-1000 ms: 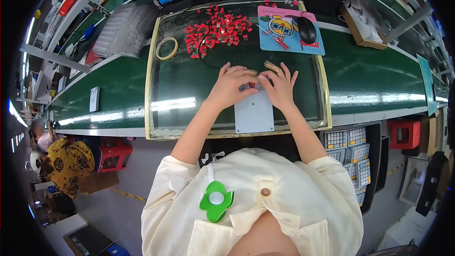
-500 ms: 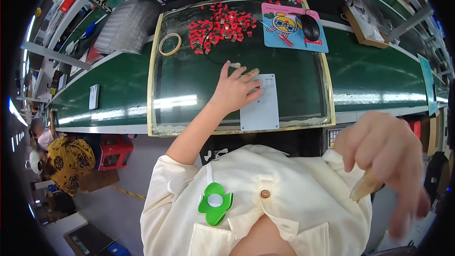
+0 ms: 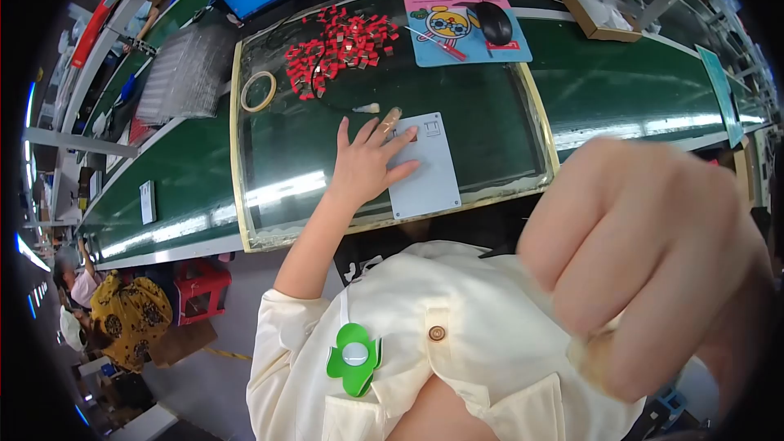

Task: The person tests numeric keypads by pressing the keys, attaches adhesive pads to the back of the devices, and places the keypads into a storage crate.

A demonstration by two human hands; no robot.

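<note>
One pale-grey rectangular plate [image 3: 429,178], probably light, stiff, edge-grip; left hand [image 3: 362,167] splayed at its 10 o'clock, right hand [image 3: 641,253] curled, grip unclear.

No text legible, printed marks [image 3: 432,128] on pale plate [image 3: 429,173] too small

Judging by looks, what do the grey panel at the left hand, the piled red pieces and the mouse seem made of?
Panel: matte pale grey, perhaps painted metal or plastic; it lies flat, without creases. Red pieces: probably glossy plastic with metal, since silvery parts glint. Mouse: likely hard plastic, black and smooth, with soft sheen.
</note>
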